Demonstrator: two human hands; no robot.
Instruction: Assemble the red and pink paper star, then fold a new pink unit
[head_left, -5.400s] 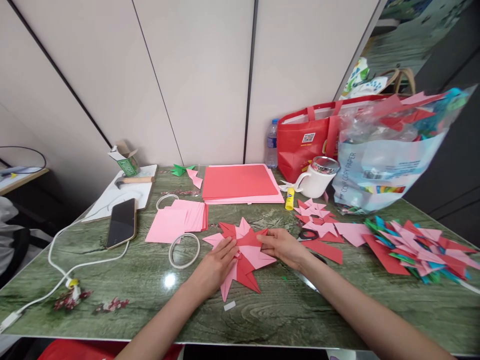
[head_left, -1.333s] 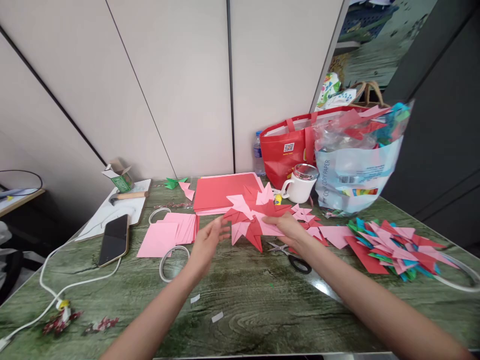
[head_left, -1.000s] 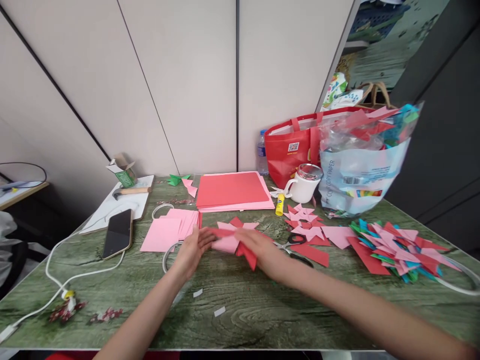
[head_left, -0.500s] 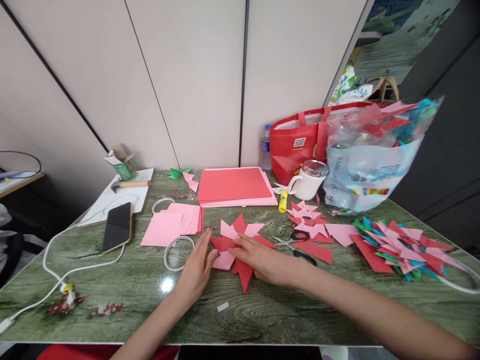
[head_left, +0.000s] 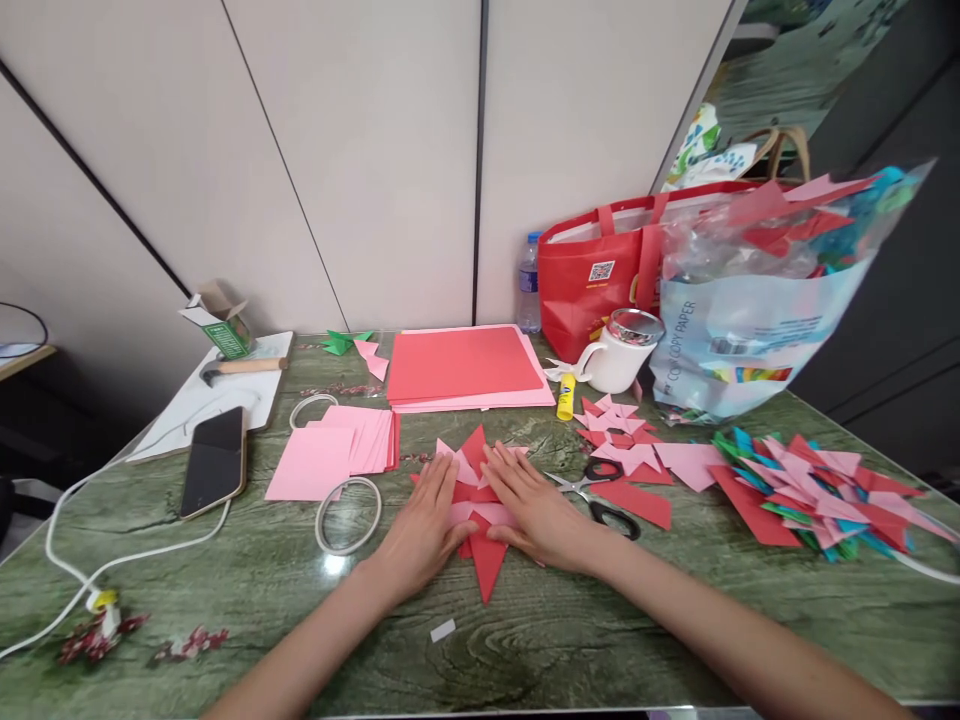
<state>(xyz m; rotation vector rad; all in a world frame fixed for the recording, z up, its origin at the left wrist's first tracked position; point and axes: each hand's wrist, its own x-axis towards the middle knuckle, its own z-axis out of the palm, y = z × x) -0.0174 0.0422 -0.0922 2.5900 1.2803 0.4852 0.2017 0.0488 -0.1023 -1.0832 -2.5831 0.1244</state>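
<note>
Near the front middle of the tabletop (head_left: pixel 570 650), as the head view has it, lies a folded red-and-pink paper star (head_left: pixel 487 565), and both bare hands are on it! The left hand (head_left: pixel 424 520) rests flat across one side, its fingers stretched out and gripping nothing; the right hand (head_left: pixel 536 505) mirrors it on the other side, fingers likewise spread flat, no grasp at all. Between them one red point aims at the near edge, with a small white scrap (head_left: pixel 442 631) just below it. Off to the right now: scissors (head_left: pixel 581 485) with spread blades, close by the right hand, then red-and-pink paper pieces (head_left: pixel 619 440), and farther out a heap of multicoloured folded paper (head_left: pixel 825 485). Behind those stand a yellow glue stick (head_left: pixel 566 397), upright, a white mug (head_left: pixel 619 365) and a plastic copy-paper bag (head_left: pixel 750 340) stuffed with coloured paper. Swing left, and a white ring (head_left: pixel 320 525) sits near the left hand, beside fanned pink squares (head_left: pixel 315 462); well apart lie a smartphone (head_left: pixel 214 462) and a hammer (head_left: pixel 251 366). At the back, a stack of red and pink sheets (head_left: pixel 465 362) lies flat by the wall.
</note>
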